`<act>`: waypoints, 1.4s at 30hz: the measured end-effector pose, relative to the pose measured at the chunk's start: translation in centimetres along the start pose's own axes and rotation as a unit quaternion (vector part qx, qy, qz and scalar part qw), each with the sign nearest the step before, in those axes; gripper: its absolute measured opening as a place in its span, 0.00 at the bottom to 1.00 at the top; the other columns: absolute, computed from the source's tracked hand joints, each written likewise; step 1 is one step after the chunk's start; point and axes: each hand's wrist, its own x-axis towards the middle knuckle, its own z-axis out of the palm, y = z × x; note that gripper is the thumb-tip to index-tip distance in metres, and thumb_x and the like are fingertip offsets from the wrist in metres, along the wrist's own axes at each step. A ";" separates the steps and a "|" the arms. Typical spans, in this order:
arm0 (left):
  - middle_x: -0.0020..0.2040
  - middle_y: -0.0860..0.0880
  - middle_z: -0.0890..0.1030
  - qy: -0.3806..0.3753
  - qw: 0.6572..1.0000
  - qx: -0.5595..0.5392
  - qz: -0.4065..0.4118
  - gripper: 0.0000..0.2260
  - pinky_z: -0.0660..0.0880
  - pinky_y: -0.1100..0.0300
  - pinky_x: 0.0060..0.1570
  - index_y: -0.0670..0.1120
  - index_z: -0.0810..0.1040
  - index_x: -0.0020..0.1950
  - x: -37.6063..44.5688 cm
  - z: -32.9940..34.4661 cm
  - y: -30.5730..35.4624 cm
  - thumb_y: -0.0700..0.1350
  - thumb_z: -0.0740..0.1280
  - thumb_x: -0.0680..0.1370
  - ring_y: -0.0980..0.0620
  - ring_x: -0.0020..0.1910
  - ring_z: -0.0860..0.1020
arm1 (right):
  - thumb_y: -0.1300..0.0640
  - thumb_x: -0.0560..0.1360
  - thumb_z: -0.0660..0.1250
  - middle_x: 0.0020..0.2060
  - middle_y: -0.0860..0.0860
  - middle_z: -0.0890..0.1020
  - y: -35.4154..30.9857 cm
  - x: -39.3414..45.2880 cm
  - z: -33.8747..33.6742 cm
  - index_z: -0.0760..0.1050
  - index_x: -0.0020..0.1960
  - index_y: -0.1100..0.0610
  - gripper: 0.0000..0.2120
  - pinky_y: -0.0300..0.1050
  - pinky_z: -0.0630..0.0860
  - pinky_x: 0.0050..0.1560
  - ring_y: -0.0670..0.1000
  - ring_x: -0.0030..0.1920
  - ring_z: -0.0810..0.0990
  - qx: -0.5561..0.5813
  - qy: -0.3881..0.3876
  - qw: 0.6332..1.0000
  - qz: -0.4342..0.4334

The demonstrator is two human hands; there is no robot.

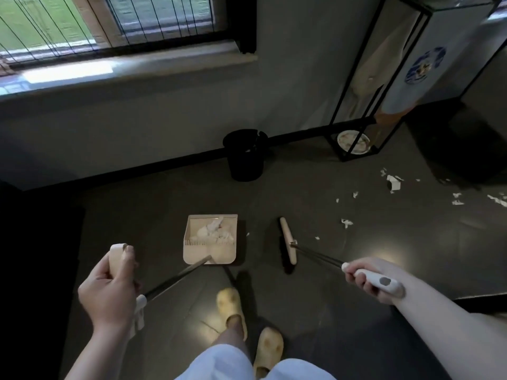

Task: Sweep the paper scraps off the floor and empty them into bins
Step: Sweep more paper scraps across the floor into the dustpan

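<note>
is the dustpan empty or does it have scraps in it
Not empty. The dustpan, held by the left hand, sits flat on the floor with a pile of white paper scraps at its back.

Dustpan [210, 242] left of broom [288, 244], bin [245, 154] behind both.

Looking down and forward from head height, facing the black bin [245, 157] by the wall, hovering close over both arms, taking in floor either side of it.
</note>
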 end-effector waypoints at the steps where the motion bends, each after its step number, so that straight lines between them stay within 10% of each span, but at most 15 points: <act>1: 0.36 0.42 0.75 0.003 1.000 0.001 -0.004 0.16 0.70 0.72 0.22 0.35 0.80 0.48 0.3 0.2 -0.1 0.49 0.69 0.80 0.55 0.25 0.73 | 0.62 0.79 0.62 0.28 0.51 0.74 -0.4 0.0 0.5 0.69 0.50 0.57 0.02 0.29 0.62 0.15 0.42 0.17 0.69 -0.004 0.004 1.000 -0.006; 16: 0.35 0.42 0.75 -0.040 0.999 0.029 -0.007 0.13 0.68 0.70 0.20 0.40 0.81 0.44 8.3 5.4 0.9 0.50 0.70 0.79 0.46 0.28 0.72 | 0.61 0.79 0.60 0.30 0.51 0.74 -6.0 3.1 9.1 0.70 0.46 0.59 0.03 0.30 0.59 0.12 0.42 0.16 0.68 0.136 -0.145 0.978 0.061; 32: 0.38 0.42 0.76 -0.180 0.984 0.019 -0.001 0.12 0.70 0.73 0.23 0.40 0.82 0.51 15.8 14.5 3.6 0.50 0.69 0.79 0.49 0.32 0.73 | 0.62 0.79 0.62 0.33 0.53 0.73 -7.8 0.7 3.4 0.71 0.57 0.57 0.08 0.30 0.61 0.14 0.41 0.18 0.67 0.140 0.030 0.989 -0.028; 42: 0.38 0.43 0.76 -0.246 0.969 0.029 -0.008 0.16 0.70 0.73 0.22 0.38 0.81 0.51 15.2 20.4 5.2 0.51 0.70 0.78 0.48 0.33 0.74 | 0.64 0.78 0.63 0.31 0.54 0.75 -5.6 1.3 1.5 0.70 0.64 0.60 0.14 0.32 0.60 0.12 0.42 0.19 0.67 0.225 0.001 0.974 0.001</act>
